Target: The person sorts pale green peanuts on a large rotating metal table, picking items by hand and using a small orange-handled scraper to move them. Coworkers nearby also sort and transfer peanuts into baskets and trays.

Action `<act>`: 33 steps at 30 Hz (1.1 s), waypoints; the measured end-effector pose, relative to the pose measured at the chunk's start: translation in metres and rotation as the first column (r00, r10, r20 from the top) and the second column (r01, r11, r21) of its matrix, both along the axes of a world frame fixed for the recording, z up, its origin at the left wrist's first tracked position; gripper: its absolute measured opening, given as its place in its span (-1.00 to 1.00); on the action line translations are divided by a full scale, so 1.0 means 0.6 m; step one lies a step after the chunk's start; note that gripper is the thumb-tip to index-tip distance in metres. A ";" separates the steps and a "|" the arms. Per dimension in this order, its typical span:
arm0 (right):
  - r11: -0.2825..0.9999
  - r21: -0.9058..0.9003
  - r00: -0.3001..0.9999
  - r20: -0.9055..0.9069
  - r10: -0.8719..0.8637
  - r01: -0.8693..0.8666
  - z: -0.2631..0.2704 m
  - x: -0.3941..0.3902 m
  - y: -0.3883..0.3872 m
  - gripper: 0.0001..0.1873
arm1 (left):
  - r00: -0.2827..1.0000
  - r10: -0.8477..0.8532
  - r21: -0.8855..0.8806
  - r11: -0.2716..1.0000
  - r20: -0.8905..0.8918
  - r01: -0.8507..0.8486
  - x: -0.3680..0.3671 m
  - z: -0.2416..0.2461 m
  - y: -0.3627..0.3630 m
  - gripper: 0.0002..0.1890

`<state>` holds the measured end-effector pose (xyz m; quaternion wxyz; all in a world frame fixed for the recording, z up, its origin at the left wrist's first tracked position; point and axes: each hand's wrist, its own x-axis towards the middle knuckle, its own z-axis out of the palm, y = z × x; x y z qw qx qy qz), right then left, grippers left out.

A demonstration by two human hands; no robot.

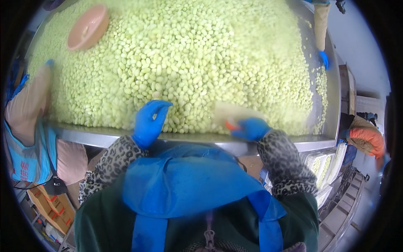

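Observation:
A thick layer of small pale green oval fruits or beans (189, 63) covers the metal table (85, 137) in front of me. My left hand (150, 121), in a blue glove, hovers at the near edge of the layer with fingers bent and thumb curled inward. Whether anything is pinched in it cannot be made out. One brownish piece (156, 94) lies just beyond its knuckles. My right hand (252, 128), also blue-gloved, grips a tool with an orange-red handle (232, 126). Its pale flat blade (236, 111), blurred, looks like a scraper and lies against the pieces.
A pink plastic bowl (88, 28) with a few pieces rests tilted at the far left. Co-workers' sleeved arms reach in at left (34, 91) and far right (321, 28). A raised rim (302, 146) edges the table. Crates (321, 167) stand lower right, cartons (53, 208) lower left.

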<state>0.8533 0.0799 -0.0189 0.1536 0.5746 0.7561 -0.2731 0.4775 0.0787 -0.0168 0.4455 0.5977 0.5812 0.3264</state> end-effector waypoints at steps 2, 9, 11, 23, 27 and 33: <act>0.986 -0.146 0.989 -0.109 -0.103 0.087 0.029 0.009 0.054 -0.47 | 0.999 0.041 0.021 0.999 -0.001 -0.041 0.003 -0.004 0.010 -0.82; 0.946 -0.123 0.898 -0.298 -0.323 0.300 0.098 -0.010 0.061 -0.42 | 1.000 0.017 0.023 1.000 -0.008 -0.016 0.000 0.001 -0.003 -0.82; 0.963 -0.229 0.990 0.025 -0.141 0.143 0.012 -0.001 0.031 -0.40 | 1.000 -0.006 0.016 1.000 -0.021 0.006 0.001 0.003 0.000 -0.82; 0.961 -0.136 0.941 -0.210 -0.267 0.242 0.082 -0.016 0.023 -0.28 | 0.982 -0.151 0.101 0.981 -0.118 0.163 0.008 -0.030 -0.031 -0.84; 0.869 0.154 0.772 -0.549 -0.320 0.470 0.053 0.006 -0.036 -0.38 | 0.935 -0.246 0.097 0.956 -0.256 0.278 0.005 -0.020 -0.038 -0.83; 0.765 0.343 0.796 -0.497 -0.345 0.545 0.106 0.065 -0.064 -0.48 | 0.841 -0.295 0.176 0.896 -0.454 0.409 0.010 -0.045 -0.050 -0.82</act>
